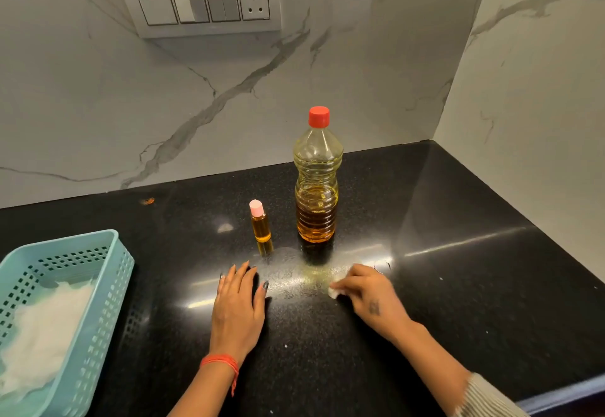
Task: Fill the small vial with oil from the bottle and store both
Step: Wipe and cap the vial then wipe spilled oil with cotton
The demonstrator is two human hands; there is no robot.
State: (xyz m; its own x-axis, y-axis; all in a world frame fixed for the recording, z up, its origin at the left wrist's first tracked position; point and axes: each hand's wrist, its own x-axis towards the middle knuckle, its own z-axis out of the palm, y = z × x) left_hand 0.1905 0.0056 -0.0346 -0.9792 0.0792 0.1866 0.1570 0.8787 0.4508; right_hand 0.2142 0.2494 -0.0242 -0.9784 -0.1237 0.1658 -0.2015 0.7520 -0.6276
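On the glossy black stone tabletop (425, 285) the small glass vial of amber oil with a pink cap (260, 221) stands upright just left of the tall clear plastic oil bottle with a red cap (316, 180); both are capped and lie beyond the fingers, untouched. The left hand (238, 308) rests flat, fingers slightly spread. The right hand (370, 295) pinches a small white wad (334, 292) against an oily smear (304, 277). A perforated teal plastic basket (108, 272) sits far left.

Home kitchen, black granite counter (425, 253), marble backsplash (98, 115)
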